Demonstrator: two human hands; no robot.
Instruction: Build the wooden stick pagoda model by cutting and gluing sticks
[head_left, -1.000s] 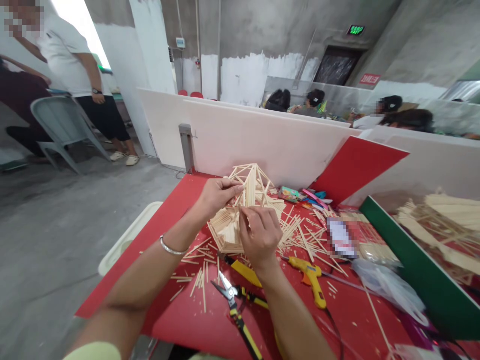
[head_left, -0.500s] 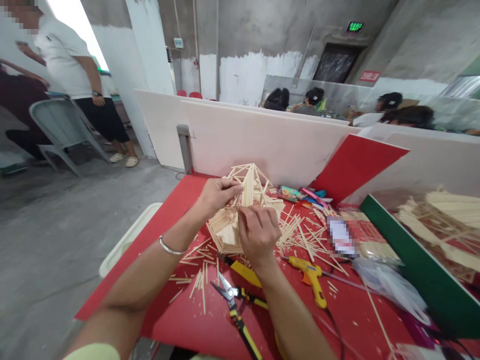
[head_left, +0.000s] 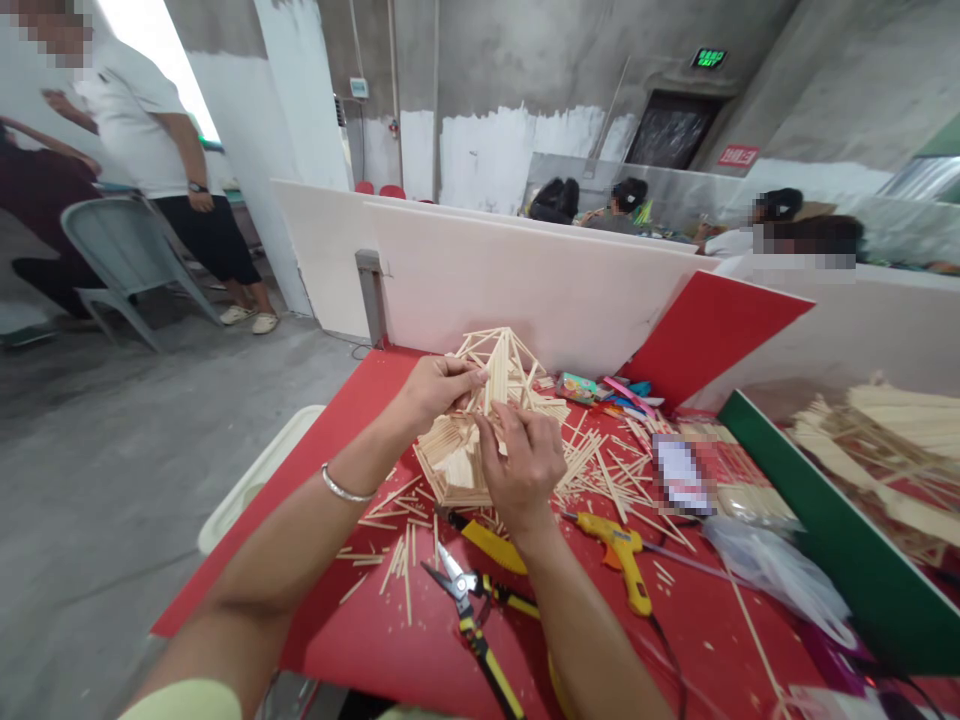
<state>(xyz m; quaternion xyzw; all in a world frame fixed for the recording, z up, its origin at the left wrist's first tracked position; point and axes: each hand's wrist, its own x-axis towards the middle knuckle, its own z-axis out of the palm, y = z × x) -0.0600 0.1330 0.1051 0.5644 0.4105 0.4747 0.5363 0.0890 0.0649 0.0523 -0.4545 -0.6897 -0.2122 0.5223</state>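
Observation:
A model built from thin wooden sticks, with a pointed roof frame and one filled-in roof panel, stands on the red table. My left hand is closed, thumb and fingers pinching the model at the left edge of that panel. Just below the panel, my right hand has its fingers curled and the thumb near the index fingertip. What lies between those right fingertips is too small to make out. Yellow-and-black cutters lie open in front of the model, beside a yellow tool partly under my right forearm.
Loose sticks are scattered around the model. A yellow glue gun with its cord lies on the right, near a plastic bag. White boards wall off the back; a green board borders the right. People stand and sit beyond.
My right hand's fingers have shifted slightly up and right along the panel's lower edge and loosened a little. My left hand keeps its pinch, and the model has barely moved.

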